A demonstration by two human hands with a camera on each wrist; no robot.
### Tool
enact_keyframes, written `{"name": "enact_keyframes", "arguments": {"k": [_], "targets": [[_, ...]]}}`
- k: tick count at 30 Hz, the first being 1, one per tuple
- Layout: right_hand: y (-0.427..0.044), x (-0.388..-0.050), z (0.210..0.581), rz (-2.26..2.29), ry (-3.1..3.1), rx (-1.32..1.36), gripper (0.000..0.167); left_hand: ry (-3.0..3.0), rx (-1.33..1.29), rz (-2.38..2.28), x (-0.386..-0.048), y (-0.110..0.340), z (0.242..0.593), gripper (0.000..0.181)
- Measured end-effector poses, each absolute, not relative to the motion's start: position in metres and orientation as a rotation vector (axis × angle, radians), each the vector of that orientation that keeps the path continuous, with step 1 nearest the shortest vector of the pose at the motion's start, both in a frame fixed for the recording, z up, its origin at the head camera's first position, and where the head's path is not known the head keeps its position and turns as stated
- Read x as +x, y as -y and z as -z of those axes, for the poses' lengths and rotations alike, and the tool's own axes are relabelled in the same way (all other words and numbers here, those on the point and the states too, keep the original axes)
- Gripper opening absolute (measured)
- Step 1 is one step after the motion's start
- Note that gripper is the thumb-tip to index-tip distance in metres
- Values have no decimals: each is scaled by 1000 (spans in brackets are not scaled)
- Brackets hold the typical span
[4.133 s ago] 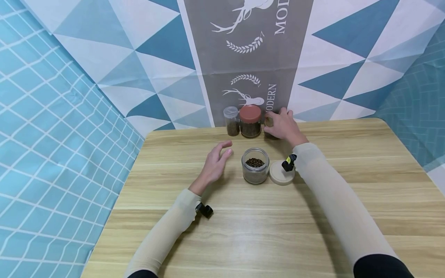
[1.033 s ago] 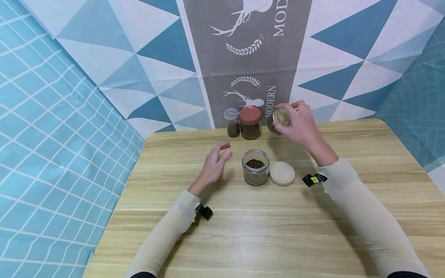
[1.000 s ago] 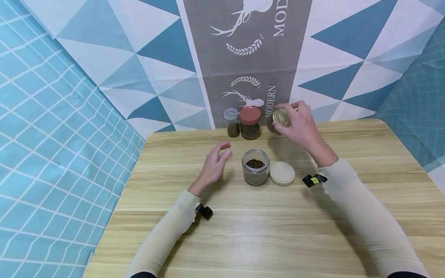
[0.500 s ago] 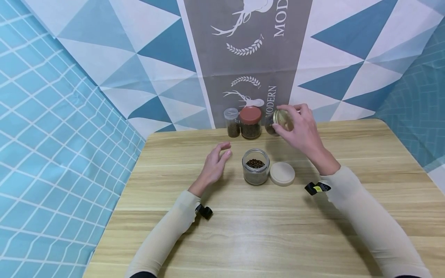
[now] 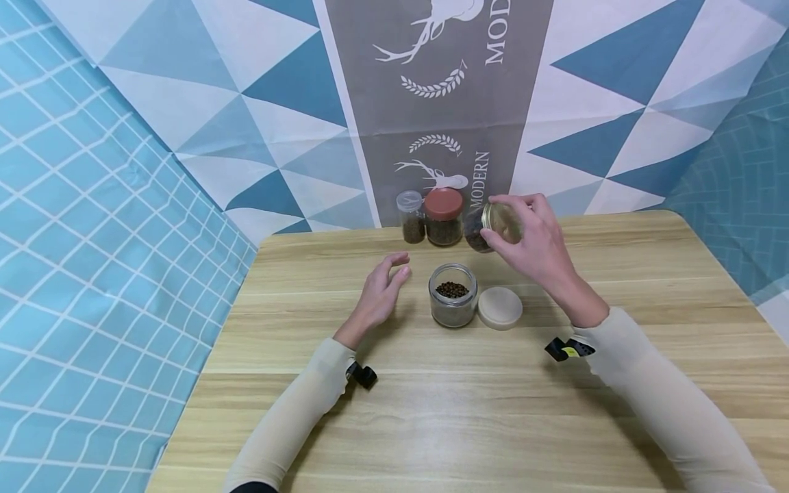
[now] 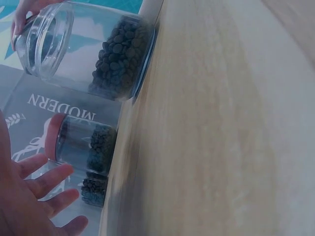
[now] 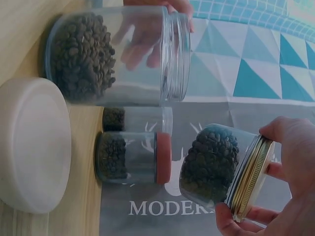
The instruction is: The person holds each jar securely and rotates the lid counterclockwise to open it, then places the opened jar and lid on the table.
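Observation:
My right hand (image 5: 535, 239) grips a small glass jar (image 7: 211, 162) of dark beans by its gold lid (image 7: 252, 177), tilted, above the table's back part. Below it stands a wider glass jar (image 5: 453, 313) without a lid, partly filled with brown beans, and a pale round lid (image 5: 501, 308) lies against its right side. My left hand (image 5: 381, 291) hovers left of the uncovered jar with fingers apart, holding nothing; in the left wrist view its fingers are spread near the red-lidded jar in the picture, though the head view shows a gap.
At the table's back edge stand a red-lidded jar (image 5: 444, 222) and a narrow clear-lidded jar (image 5: 412, 222), both with dark contents. Behind them hangs a patterned cloth (image 5: 456, 109). The wooden table (image 5: 456, 411) extends toward the front.
The right hand has lifted the gold-lidded jar from the back edge, tilted it, and moved it slightly toward the front. The left hand and the other jars have stayed in place.

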State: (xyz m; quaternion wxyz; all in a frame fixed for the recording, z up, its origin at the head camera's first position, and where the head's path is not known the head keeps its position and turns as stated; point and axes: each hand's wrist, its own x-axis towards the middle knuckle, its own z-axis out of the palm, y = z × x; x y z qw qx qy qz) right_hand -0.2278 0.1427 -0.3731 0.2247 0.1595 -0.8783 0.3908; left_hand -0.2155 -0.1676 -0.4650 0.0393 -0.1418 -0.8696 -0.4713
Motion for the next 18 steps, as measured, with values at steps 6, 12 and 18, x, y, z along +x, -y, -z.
{"name": "enact_keyframes", "arguments": {"k": [6, 12, 18], "targets": [[-140, -221, 374, -1103, 2412, 460, 53, 2667, -446, 1460, -216, 167, 464, 59], [-136, -214, 375, -1082, 2393, 546, 51, 2667, -448, 1469, -217, 165, 464, 60], [-132, -209, 377, -1037, 2389, 618, 51, 2661, -448, 1476, -218, 165, 466, 58]]}}
